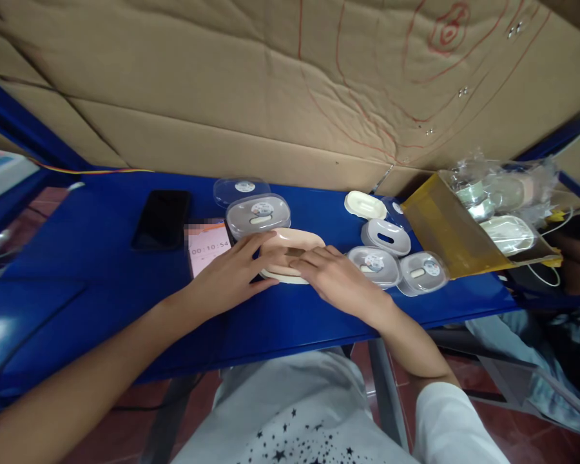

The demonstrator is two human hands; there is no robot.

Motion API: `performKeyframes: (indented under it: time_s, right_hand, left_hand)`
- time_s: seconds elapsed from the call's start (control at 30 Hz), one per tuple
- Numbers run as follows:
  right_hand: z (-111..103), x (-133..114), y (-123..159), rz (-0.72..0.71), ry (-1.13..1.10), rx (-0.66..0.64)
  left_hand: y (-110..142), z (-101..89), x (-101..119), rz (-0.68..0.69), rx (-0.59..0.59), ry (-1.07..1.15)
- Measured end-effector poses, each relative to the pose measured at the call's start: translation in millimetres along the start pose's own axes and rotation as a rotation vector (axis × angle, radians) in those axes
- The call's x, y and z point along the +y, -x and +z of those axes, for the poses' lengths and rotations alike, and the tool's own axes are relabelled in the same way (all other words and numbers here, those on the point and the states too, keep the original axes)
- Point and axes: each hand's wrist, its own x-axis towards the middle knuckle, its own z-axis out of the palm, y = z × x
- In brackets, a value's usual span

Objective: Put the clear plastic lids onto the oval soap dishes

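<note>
A peach oval soap dish [294, 238] with a dark slot in its middle sits in front of me, a paler cream rim showing beneath it. My left hand [244, 261] grips its left end, fingers over the upper side and thumb at the lower edge. At its right front, my right hand [332, 274] has bent fingers pressed onto the dish near the slot; its thumb is hidden. Just behind the dish stands a grey soap box [251, 225] under a see-through lid with a round sticker. A loose see-through lid [225, 191] lies behind that box.
Right of my hands are two lidded grey soap boxes [391, 274], a grey slotted dish [389, 241] and a cream dish [365, 205]. A cardboard carton [435, 225] holds bagged pieces. Leftward lie a lit phone [207, 250] and a dark phone [162, 219]. Someone sits at far right.
</note>
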Motion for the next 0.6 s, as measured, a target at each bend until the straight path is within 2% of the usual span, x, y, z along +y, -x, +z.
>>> performKeyframes:
  time_s: [0.27, 0.33, 0.4, 0.43, 0.5, 0.53, 0.6]
  right_hand:
    - [15.9, -7.1, -1.3, -0.027, -0.056, 0.011]
    - [5.9, 0.7, 1.5, -0.062, -0.135, -0.007]
    - [-13.2, 19.4, 10.3, -0.012, -0.182, 0.036]
    - [-24.2, 32.6, 17.1, 0.072, -0.167, 0.089]
    - [-44.3, 64.1, 33.5, 0.37, -0.062, 0.184]
    - [-51.6, 80.5, 41.8, 0.543, -0.008, 0.17]
    - [-58.5, 110.3, 55.5, 0.821, 0.044, 0.05]
  left_hand:
    - [3.1, 8.4, -5.9, 0.039, -0.02, 0.014]
    - [4.0, 9.8, -7.9, 0.037, -0.011, 0.029]
    - [3.5, 8.9, -8.0, 0.034, 0.002, 0.027]
    - [2.9, 7.6, -7.2, 0.035, 0.007, 0.02]
    - [1.3, 4.1, -4.1, 0.043, 0.006, -0.003]
    - [0.5, 2.2, -2.3, 0.049, 0.008, -0.018]
    - [-0.7, -0.9, 1.1, 0.061, 0.022, -0.049]
